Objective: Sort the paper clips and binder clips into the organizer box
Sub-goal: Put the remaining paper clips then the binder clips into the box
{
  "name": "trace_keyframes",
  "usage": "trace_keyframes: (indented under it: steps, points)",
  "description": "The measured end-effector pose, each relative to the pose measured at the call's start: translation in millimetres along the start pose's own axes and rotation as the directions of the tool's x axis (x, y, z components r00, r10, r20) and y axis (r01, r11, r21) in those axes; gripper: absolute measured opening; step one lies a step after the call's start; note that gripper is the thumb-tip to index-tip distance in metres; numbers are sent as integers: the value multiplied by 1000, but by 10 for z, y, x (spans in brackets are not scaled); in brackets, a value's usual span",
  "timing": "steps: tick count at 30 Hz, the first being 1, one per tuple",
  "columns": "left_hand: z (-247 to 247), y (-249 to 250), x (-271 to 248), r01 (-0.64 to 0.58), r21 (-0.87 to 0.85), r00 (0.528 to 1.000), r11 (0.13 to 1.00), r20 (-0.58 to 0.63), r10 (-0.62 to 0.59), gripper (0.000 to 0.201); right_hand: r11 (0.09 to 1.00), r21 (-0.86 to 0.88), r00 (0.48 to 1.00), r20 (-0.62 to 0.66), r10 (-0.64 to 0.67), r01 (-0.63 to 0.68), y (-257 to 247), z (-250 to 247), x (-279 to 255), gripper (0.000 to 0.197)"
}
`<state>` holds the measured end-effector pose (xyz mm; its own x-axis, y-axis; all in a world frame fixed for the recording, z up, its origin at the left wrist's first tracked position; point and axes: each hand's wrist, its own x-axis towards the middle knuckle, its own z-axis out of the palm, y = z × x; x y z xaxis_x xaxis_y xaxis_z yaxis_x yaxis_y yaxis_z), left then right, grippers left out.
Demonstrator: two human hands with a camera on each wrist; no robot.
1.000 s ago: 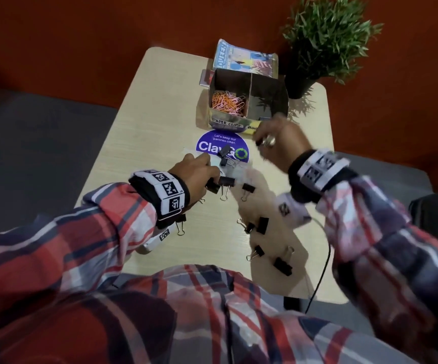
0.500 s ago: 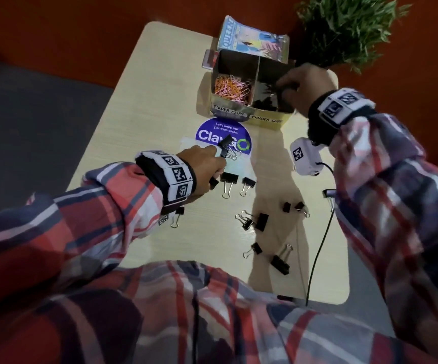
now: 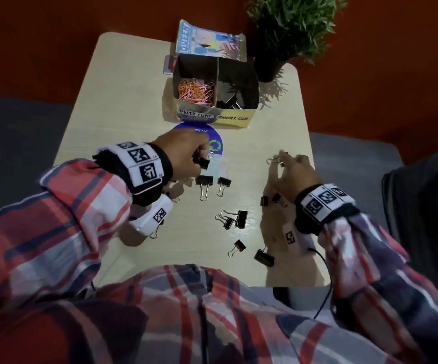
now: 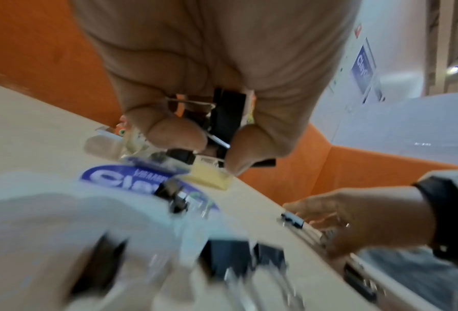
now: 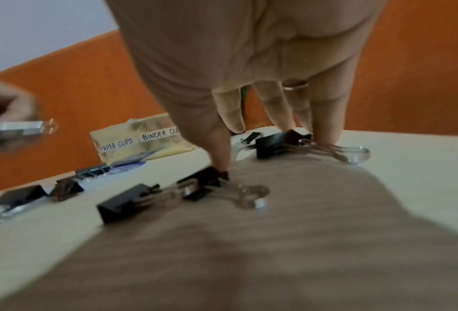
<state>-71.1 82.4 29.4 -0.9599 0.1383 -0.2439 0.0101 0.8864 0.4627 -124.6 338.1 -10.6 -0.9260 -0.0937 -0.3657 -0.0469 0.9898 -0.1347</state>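
The cardboard organizer box point(image 3: 236, 118) stands at the far middle of the table, with pink and orange paper clips point(image 3: 195, 91) in its left compartment and black binder clips point(image 3: 231, 102) in its right. My left hand point(image 3: 199, 156) hovers over the purple sticker. Its fingers curl round a black binder clip point(image 4: 227, 117). My right hand point(image 3: 289, 164) is lowered at the right with fingers straight. Its thumb touches one clip point(image 5: 211, 178), and its fingertips touch another binder clip point(image 5: 275, 144). Several more black binder clips point(image 3: 239, 219) lie loose on the table.
A potted plant point(image 3: 286, 35) stands at the far right corner, and a magazine point(image 3: 210, 44) leans behind the box. A round purple sticker point(image 3: 212, 137) is on the table point(image 3: 123, 101). A black cable point(image 3: 323, 285) hangs off the near right edge.
My right hand has come back from the box's binder clip compartment down to the clips at the table's right. My left hand has raised a binder clip over the sticker.
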Motion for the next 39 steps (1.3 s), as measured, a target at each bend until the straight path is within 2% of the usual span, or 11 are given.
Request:
trace_keyframes:
  steps: [4, 8, 15, 18, 21, 25, 28, 31, 35, 37, 39]
  points:
    - [-296, 223, 308, -66, -31, 993, 997, -96, 62, 22, 992, -75, 995, 16, -101, 102, -207, -57, 157, 47]
    - [-514, 455, 734, -103, 64, 978, 993, -175, 113, 19, 967, -166, 981, 46, -189, 194, -309, -98, 151, 33]
    - [-498, 570, 1326, -40, 190, 984, 981, -160, 71, 22, 954, -176, 970, 35, -242, 245, -369, 2, 25, 26]
    - [-407, 543, 1442, -46, 263, 992, 964, -99, 74, 20, 947, -198, 967, 62, -246, 254, -401, 29, 3, 25]
    - [-353, 453, 1424, -88, 264, 982, 960, -141, 129, 33, 944, -207, 966, 75, -248, 258, -408, 25, 10, 25]
    - [-464, 270, 1188, -126, 199, 964, 972, -208, 168, 43, 952, -164, 966, 53, -255, 260, -396, -19, 17, 20]
    - [-538, 91, 742, -70, 147, 971, 987, -215, 101, 41, 943, -174, 959, 34, -283, 285, -404, -50, 38, 19]
    - [-439, -150, 128, 71, 191, 997, 979, -22, -68, 53, 896, -256, 931, 117, -345, 363, -431, -70, 60, 24]
    - [-121, -410, -560, 217, 351, 925, 911, 224, -307, 80, 854, -331, 913, 69, -403, 402, -468, -73, 115, 21]
    - [28, -426, -792, 243, 338, 906, 909, 254, -337, 85, 900, -197, 915, -31, -402, 389, -506, -128, 185, 15]
    - [146, -405, -914, 243, 291, 917, 925, 241, -317, 89, 925, -33, 911, -162, -378, 378, -596, -288, 244, 11]
